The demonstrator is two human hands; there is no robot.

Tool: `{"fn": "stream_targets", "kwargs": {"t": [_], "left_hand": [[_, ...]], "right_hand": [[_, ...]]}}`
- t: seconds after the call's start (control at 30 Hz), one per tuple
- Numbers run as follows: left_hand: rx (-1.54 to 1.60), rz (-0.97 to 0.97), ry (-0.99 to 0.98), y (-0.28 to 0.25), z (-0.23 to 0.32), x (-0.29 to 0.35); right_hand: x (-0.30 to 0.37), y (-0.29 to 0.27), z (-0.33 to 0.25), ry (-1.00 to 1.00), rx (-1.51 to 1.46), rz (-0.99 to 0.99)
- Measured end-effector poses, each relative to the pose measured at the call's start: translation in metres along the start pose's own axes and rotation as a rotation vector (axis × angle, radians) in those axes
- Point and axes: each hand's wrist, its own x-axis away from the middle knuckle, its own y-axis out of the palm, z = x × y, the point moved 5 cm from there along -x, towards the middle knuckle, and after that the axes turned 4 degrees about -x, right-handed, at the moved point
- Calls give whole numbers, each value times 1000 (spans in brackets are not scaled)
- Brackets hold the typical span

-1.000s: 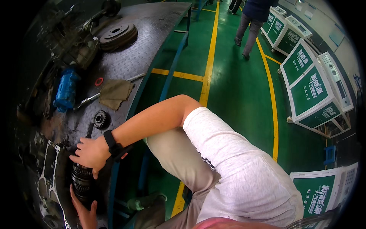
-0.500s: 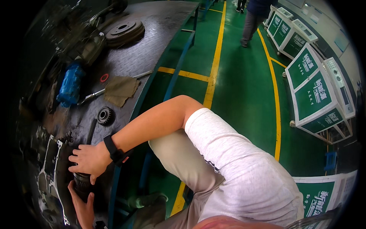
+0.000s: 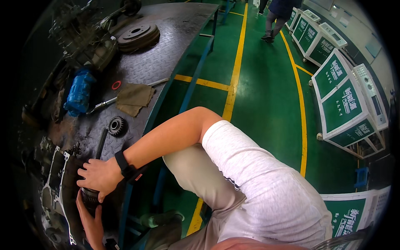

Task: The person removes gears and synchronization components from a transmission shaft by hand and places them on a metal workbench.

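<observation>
At the near left of the workbench, a dark toothed gear assembly [image 3: 90, 199] stands between my hands. My right hand [image 3: 99, 176], with a black band on its wrist, lies over the top of it, fingers bent around it. Lower down, my left hand [image 3: 92, 225] cups its side between thumb and fingers. The assembly's upper end is hidden under my right palm. Just beyond my right hand are a dark shaft [image 3: 101, 143] and a loose gear [image 3: 116, 126]. A metal housing with a bright machined edge [image 3: 66, 183] lies left of my hands.
Farther along the bench [image 3: 175, 31] are a folded brown cloth [image 3: 134, 99], a long-handled wrench [image 3: 102, 105], a red ring [image 3: 116, 85], a blue cylindrical part [image 3: 79, 92] and a brake drum [image 3: 138, 36]. Green-and-white cabinets [image 3: 338, 98] line the right; a person [image 3: 277, 18] walks on the green floor.
My left hand has shifted slightly up along the gear assembly, while my right hand stays on top. The view has moved a little, and the person far off has taken a step.
</observation>
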Motion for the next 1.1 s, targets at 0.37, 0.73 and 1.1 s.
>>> {"fn": "stream_targets", "kwargs": {"t": [0.37, 0.73, 1.1], "left_hand": [[5, -16, -7, 0, 2, -1], [29, -16, 8, -1, 14, -1], [-8, 43, -4, -3, 13, 3]], "right_hand": [[2, -3, -3, -3, 42, -35], [9, -11, 10, 130, 32, -27], [4, -33, 30, 223, 5, -225]]}}
